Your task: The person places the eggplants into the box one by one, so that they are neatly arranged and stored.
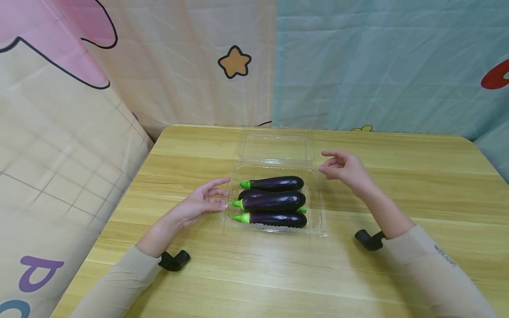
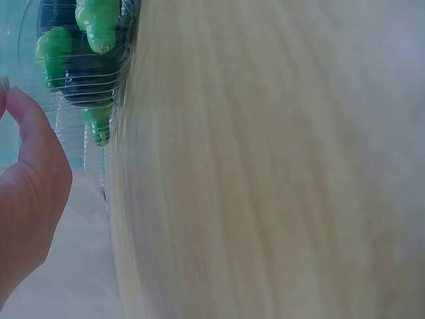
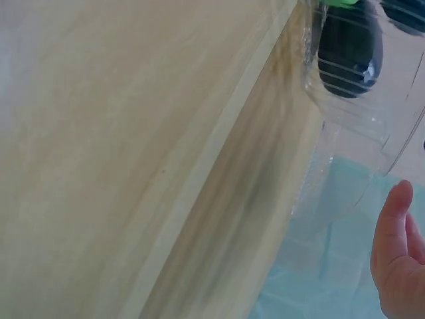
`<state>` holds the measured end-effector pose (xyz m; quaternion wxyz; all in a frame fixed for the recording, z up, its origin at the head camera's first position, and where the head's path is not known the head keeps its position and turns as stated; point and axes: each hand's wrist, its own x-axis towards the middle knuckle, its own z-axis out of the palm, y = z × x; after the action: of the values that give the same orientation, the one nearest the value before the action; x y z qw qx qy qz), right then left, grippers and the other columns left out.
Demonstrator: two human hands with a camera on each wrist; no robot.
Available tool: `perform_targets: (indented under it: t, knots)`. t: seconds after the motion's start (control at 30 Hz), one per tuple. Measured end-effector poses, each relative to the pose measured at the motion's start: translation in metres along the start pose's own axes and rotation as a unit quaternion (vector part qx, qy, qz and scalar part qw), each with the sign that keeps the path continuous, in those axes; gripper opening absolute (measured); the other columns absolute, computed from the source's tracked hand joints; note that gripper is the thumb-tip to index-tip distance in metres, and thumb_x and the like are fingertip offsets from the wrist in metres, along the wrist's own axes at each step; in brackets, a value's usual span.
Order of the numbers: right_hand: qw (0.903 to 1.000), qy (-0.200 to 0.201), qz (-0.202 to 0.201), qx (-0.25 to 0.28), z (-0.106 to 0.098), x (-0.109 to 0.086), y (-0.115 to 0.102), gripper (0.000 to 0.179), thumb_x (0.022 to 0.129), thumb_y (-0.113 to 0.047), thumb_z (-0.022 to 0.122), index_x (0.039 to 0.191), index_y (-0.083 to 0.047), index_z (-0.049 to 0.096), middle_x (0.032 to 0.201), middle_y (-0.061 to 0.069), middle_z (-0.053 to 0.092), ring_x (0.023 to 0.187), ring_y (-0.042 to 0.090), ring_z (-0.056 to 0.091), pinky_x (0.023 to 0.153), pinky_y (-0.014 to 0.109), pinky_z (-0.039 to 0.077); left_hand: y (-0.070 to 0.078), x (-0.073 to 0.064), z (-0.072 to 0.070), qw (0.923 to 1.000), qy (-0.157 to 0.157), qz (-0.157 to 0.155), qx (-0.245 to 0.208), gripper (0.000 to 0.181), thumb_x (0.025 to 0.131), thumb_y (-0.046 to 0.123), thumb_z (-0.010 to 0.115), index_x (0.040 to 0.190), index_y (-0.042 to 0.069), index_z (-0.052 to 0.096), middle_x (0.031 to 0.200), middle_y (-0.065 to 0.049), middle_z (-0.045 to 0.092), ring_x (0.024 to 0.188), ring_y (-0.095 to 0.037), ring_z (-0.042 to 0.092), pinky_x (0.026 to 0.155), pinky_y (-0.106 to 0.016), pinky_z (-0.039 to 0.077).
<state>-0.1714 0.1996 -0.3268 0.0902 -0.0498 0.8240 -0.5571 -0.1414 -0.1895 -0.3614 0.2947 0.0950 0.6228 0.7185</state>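
Note:
A clear plastic clamshell container [image 1: 321,221] lies unfolded on the table, its lid [image 1: 278,148] tipped back on the far side. Inside, several dark purple eggplants [image 1: 274,201] with bright green stem ends lie sideways, some stacked on others. My left hand [image 1: 199,204] is beside the container's left rim, fingers spread and loosely bent, holding nothing; whether a fingertip touches the rim I cannot tell. Off the far right corner, near the hinge, my right hand [image 1: 345,170] hovers with relaxed fingers and nothing in them. The right wrist view shows its thumb [image 3: 395,212] apart from the plastic.
The wooden table [image 1: 254,274] has light grain and rounded far corners. A printed curtain [image 1: 358,66] hangs just behind its back edge, and another cloth [image 1: 71,145] hangs along the left. Black wrist-worn pieces [image 1: 175,260] stick out below both sleeves.

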Motion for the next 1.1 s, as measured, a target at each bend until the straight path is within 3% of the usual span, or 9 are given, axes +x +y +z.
perform_targets:
  t: [0.3,0.53,0.67,0.9,1.1]
  knots:
    - [0.9985,-0.004,0.036,0.041,-0.006,0.015,0.012,0.059,0.089,-0.006,0.061,0.14,0.006,0.033,0.083,-0.005,0.059,0.079,0.012,0.061,0.079,0.03,0.054,-0.001,0.0,-0.001,1.0,0.001,-0.001,0.001,0.076,0.083,-0.016,0.054,0.147,0.005,0.021,0.109,-0.006,0.05,0.084,-0.009,0.058,0.073,-0.018,0.052]
    - [0.9896,-0.037,0.082,0.112,-0.006,0.026,0.015,0.063,0.091,-0.003,0.057,0.143,0.007,0.024,0.084,-0.004,0.058,0.074,0.007,0.06,0.077,0.024,0.054,-0.001,0.0,-0.001,1.0,-0.001,-0.001,0.005,0.075,0.083,-0.015,0.054,0.147,0.006,0.021,0.111,-0.007,0.049,0.085,-0.009,0.058,0.074,-0.018,0.052]
    - [0.9796,-0.055,0.11,0.158,-0.007,0.029,0.017,0.063,0.091,-0.002,0.055,0.144,0.007,0.022,0.084,-0.005,0.06,0.071,0.006,0.06,0.074,0.022,0.054,-0.001,0.0,-0.001,1.0,-0.002,0.0,0.004,0.075,0.083,-0.015,0.054,0.147,0.006,0.021,0.112,-0.008,0.048,0.085,-0.01,0.058,0.075,-0.018,0.052]
    - [0.9497,-0.072,0.154,0.263,-0.006,0.032,0.018,0.063,0.092,0.002,0.051,0.145,0.006,0.017,0.077,0.0,0.065,0.066,0.009,0.062,0.066,0.019,0.054,-0.001,0.0,-0.001,1.0,-0.005,0.002,0.003,0.075,0.083,-0.015,0.053,0.147,0.006,0.021,0.113,-0.01,0.047,0.085,-0.01,0.058,0.075,-0.019,0.052]
    - [0.9416,-0.084,0.162,0.283,-0.005,0.033,0.018,0.064,0.092,0.003,0.051,0.146,0.004,0.016,0.078,0.002,0.067,0.066,0.011,0.062,0.063,0.019,0.053,-0.001,0.0,-0.001,1.0,-0.004,0.003,0.003,0.075,0.083,-0.015,0.054,0.147,0.006,0.021,0.113,-0.01,0.047,0.085,-0.01,0.058,0.075,-0.019,0.052]
